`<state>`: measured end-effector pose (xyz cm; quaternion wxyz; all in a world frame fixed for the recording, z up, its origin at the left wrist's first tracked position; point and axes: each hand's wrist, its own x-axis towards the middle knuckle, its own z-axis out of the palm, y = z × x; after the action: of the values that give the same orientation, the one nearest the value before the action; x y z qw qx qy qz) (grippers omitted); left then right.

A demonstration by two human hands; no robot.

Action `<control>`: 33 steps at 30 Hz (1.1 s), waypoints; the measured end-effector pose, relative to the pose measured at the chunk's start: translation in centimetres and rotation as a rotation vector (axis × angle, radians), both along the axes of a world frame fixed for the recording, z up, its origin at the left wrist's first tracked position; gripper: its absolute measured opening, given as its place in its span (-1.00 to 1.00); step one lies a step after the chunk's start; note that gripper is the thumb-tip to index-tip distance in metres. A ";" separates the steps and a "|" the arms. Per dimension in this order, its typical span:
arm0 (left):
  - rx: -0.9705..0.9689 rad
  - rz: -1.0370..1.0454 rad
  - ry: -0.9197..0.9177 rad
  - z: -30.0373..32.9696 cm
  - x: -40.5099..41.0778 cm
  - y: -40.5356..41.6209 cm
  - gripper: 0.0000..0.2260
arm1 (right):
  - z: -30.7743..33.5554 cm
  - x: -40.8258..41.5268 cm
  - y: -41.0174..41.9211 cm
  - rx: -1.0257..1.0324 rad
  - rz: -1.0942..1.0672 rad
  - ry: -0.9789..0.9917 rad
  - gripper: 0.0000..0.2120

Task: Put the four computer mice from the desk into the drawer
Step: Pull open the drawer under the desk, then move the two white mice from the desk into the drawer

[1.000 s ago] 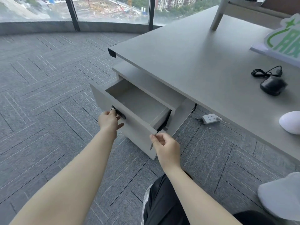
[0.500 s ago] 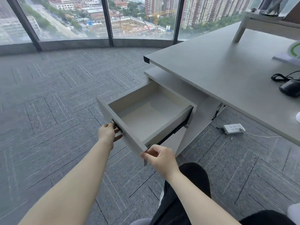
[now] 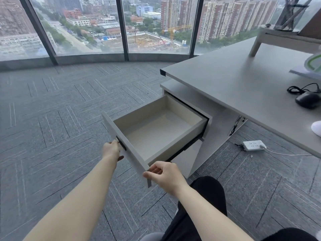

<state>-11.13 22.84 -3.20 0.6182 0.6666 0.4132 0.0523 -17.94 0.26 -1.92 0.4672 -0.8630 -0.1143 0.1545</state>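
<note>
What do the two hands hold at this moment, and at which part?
Both hold the open drawer by its front panel: the left hand at the handle, the right hand at the panel's near corner. No mouse is held.

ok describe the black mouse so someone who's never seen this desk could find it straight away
Start at the grey desk on the right, above the open drawer. Follow its top toward the right edge of the view: the black mouse lies there with its black cable bunched just behind it. The only other mouse in view is white, nearer the person.
</note>
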 end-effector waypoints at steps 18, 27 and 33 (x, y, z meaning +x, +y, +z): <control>0.514 -1.159 -0.668 16.5 3.3 -42.6 -0.76 | 14.8 1.0 -37.2 -0.505 -1.129 -0.620 -0.79; 0.900 -1.367 -0.553 14.9 3.3 -54.0 -0.48 | 13.3 -2.7 -45.9 -0.644 -1.126 -0.168 -0.48; 0.958 -1.298 -0.610 14.0 3.3 -54.9 -0.60 | 13.1 -3.3 -46.7 -0.551 -1.118 -0.213 -0.49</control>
<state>-7.82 -32.03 10.79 0.2617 0.9165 -0.3005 0.0342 -21.22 -46.41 11.22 0.2241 -0.8917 0.3518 -0.1759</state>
